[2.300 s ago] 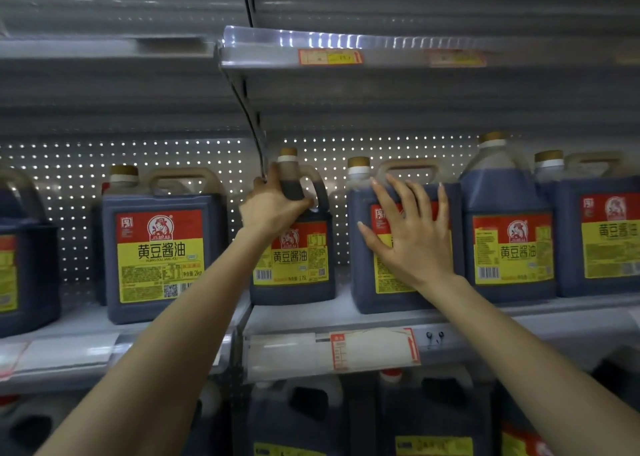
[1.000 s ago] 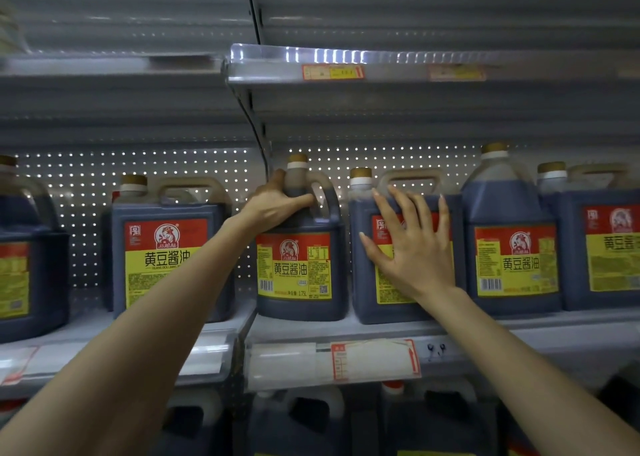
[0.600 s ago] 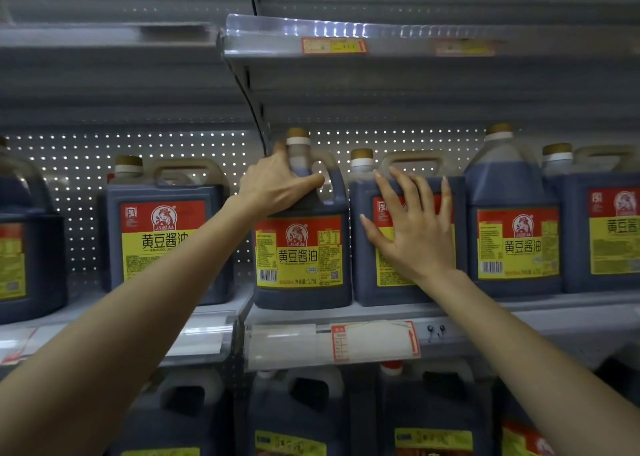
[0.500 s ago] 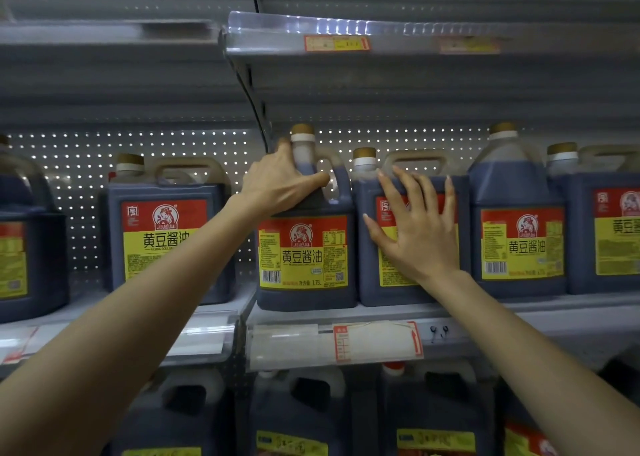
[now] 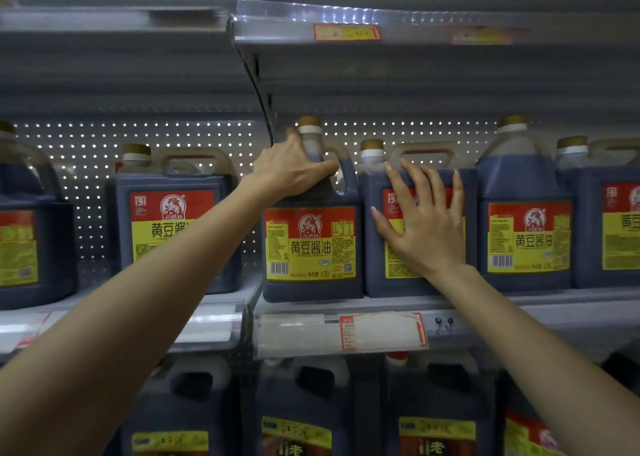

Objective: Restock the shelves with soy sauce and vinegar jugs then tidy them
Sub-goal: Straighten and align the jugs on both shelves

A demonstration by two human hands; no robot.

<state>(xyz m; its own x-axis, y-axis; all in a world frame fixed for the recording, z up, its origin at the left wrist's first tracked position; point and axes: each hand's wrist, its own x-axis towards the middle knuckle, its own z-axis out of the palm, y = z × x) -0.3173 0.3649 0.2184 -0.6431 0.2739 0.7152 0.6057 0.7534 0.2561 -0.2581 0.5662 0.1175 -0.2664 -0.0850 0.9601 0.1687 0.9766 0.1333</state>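
On the shelf (image 5: 554, 305), the soy sauce jug (image 5: 311, 244) stands upright, label facing near; left hand (image 5: 291, 171) grips its neck; right hand (image 5: 426, 223) fingers (image 5: 419, 189) lie spread against the neighbouring jug (image 5: 415, 287).

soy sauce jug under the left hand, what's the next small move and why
Probably ease the left hand off the soy sauce jug: it stands upright on the shelf, label facing out, its front about level with the neighbouring jug that the right hand braces flat. It looks placed.
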